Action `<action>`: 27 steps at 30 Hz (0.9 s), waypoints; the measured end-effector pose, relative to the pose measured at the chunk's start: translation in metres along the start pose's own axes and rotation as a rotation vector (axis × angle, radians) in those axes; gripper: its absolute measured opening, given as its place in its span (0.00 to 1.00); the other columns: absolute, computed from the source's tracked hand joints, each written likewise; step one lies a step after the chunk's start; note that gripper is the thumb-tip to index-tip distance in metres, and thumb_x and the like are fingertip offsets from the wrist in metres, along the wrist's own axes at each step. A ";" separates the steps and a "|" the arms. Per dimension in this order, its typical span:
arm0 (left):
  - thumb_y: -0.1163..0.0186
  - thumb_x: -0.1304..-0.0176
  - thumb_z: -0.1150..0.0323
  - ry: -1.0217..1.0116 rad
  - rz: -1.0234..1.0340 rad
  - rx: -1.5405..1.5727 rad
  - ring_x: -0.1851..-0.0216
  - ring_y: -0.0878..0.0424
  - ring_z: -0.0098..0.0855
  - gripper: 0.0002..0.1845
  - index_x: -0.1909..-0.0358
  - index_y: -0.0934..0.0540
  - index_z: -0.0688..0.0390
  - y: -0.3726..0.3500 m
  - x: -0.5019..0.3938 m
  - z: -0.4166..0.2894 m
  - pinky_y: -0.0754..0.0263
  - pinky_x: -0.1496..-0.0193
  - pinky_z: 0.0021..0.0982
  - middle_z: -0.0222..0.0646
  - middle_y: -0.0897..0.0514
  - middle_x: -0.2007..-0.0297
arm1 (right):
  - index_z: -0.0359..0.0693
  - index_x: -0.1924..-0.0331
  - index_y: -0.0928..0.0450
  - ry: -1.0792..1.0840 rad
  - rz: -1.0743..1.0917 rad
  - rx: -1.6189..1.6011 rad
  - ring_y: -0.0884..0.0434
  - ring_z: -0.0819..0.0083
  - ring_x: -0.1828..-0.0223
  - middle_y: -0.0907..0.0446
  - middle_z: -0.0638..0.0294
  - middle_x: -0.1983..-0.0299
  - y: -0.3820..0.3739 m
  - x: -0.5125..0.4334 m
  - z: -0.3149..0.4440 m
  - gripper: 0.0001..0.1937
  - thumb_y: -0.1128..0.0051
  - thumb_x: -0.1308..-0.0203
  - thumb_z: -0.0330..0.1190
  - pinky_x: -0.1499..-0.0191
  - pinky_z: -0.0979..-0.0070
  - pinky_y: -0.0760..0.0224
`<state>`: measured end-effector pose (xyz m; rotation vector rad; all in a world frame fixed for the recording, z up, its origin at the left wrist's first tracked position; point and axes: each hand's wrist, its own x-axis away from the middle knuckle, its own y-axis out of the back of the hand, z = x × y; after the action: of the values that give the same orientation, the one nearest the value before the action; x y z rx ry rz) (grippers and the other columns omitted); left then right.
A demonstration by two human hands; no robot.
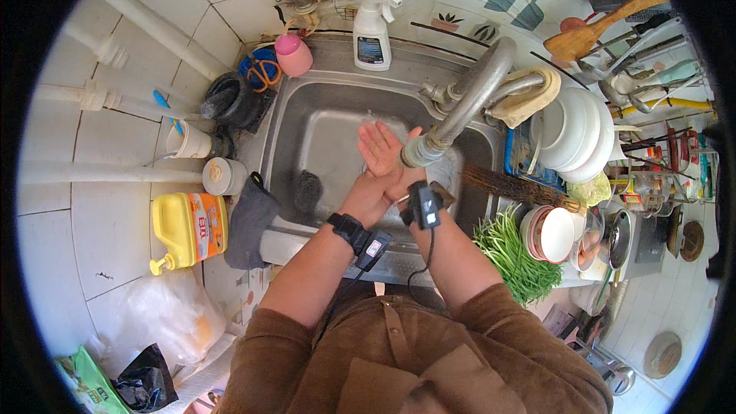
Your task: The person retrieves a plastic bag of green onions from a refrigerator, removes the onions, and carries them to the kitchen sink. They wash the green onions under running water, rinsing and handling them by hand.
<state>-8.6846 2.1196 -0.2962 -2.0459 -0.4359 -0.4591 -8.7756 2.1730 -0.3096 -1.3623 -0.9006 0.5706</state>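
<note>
Both my hands are together over a stainless steel sink (322, 95), beneath the mouth of a curved metal faucet (477, 92). My right hand (382, 152) is turned palm up, its fingers stretched out and holding nothing. My left hand (368, 195) wraps around the heel of that hand, near the wrist. The faucet's end covers part of the right hand. Whether water is running cannot be made out. A dark scouring pad (308, 191) lies on the basin floor to the left. Each wrist bears a strapped black device with a cable.
A white spray bottle (372, 29) stands on the sink's back ledge. Right of the basin are a brush-like bundle (517, 187), green chives (517, 253), stacked white plates (569, 132) and bowls (556, 234). Leftward are a grey cloth (250, 224) and a yellow detergent jug (172, 227).
</note>
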 end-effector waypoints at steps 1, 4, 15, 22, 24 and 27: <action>0.42 0.33 0.69 -0.001 -0.083 -0.013 0.50 0.21 0.33 0.20 0.41 0.30 0.59 -0.003 -0.001 0.000 0.24 0.49 0.37 0.33 0.21 0.48 | 0.34 0.36 0.39 0.028 -0.003 0.036 0.33 0.50 0.34 0.36 0.43 0.34 -0.001 0.002 -0.004 0.29 0.54 0.31 0.47 0.32 0.55 0.38; 0.47 0.30 0.65 0.017 -0.210 -0.139 0.54 0.19 0.34 0.16 0.43 0.28 0.59 -0.009 -0.002 -0.002 0.22 0.52 0.37 0.34 0.19 0.51 | 0.35 0.34 0.41 0.112 -0.125 0.186 0.33 0.50 0.34 0.36 0.44 0.34 -0.001 0.010 -0.014 0.29 0.53 0.31 0.46 0.33 0.56 0.37; 0.57 0.25 0.55 0.060 -0.037 -0.128 0.28 0.43 0.41 0.32 0.29 0.49 0.63 -0.001 0.016 -0.002 0.46 0.29 0.40 0.45 0.42 0.29 | 0.33 0.32 0.43 0.185 0.163 2.823 0.45 0.45 0.28 0.40 0.42 0.32 0.005 0.023 0.009 0.32 0.50 0.40 0.33 0.28 0.49 0.53; 0.51 0.28 0.66 -0.572 0.044 -1.323 0.25 0.54 0.42 0.36 0.27 0.57 0.66 -0.008 0.015 -0.001 0.59 0.25 0.37 0.47 0.55 0.25 | 0.31 0.29 0.49 0.373 0.274 3.243 0.57 0.45 0.24 0.52 0.43 0.26 0.011 0.026 0.008 0.37 0.53 0.40 0.40 0.26 0.48 0.66; 0.51 0.30 0.71 -0.597 0.046 -1.265 0.25 0.51 0.40 0.35 0.26 0.55 0.63 -0.009 0.023 0.004 0.56 0.25 0.36 0.45 0.56 0.25 | 0.34 0.30 0.46 0.532 0.235 3.082 0.52 0.47 0.25 0.49 0.45 0.27 0.009 0.027 0.012 0.35 0.49 0.41 0.37 0.27 0.51 0.60; 0.49 0.30 0.72 -0.498 -0.110 -0.546 0.30 0.38 0.37 0.31 0.28 0.45 0.63 -0.002 0.026 -0.004 0.45 0.29 0.35 0.42 0.42 0.29 | 0.36 0.35 0.35 0.523 0.034 2.488 0.37 0.57 0.32 0.35 0.49 0.34 0.005 0.030 0.018 0.29 0.44 0.39 0.34 0.33 0.60 0.44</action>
<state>-8.6639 2.1205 -0.2807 -2.6847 -0.7895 -0.1273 -8.7731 2.2082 -0.3086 0.7969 0.5376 0.7118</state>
